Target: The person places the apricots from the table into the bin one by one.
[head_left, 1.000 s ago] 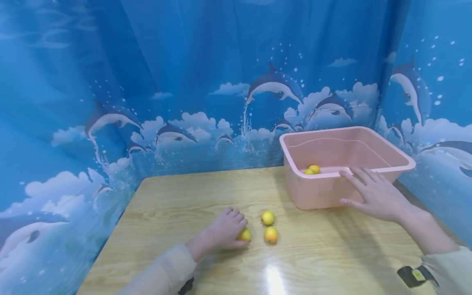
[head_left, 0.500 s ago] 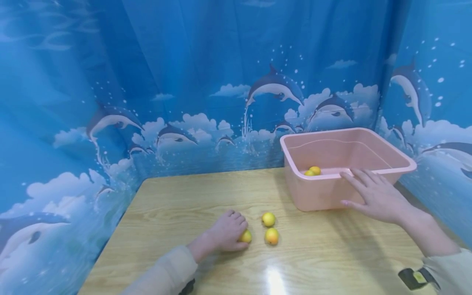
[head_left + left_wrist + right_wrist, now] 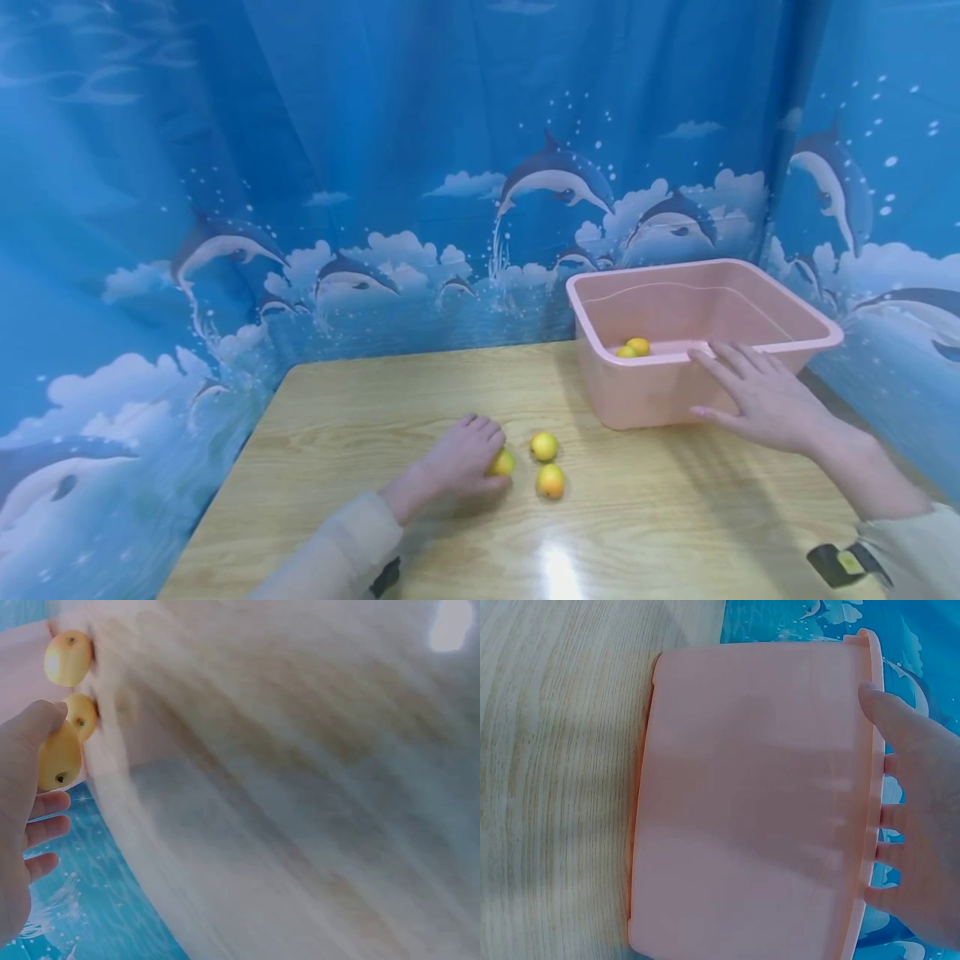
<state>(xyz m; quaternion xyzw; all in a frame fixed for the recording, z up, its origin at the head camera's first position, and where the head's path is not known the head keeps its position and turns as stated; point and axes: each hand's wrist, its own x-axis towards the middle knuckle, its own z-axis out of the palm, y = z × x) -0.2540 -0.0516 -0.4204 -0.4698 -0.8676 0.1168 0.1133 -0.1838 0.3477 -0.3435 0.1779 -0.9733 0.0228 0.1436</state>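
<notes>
1. One yellow fruit is gripped by the left hand, between thumb and fingers; whether it is clear of the counter, I cannot tell.
2. The farther loose fruit and the nearer loose fruit lie close together on the counter, around 3 o'clock from that hand in the head view.
3. The pink tub stands at 2 o'clock from it, with two tub fruits between 8 and 9 o'clock inside.
4. The right hand is spread wide at the tub's near rim, around 4 o'clock, holding no fruit.
5. A sideways knock could set the loose pair rolling, being round and unfenced; a weak pinch might drop the held one; a push on the rim could shift the tub.
6. No brand, label or writing is readable, neither on the dark strap nor on the blue curtain.
</notes>
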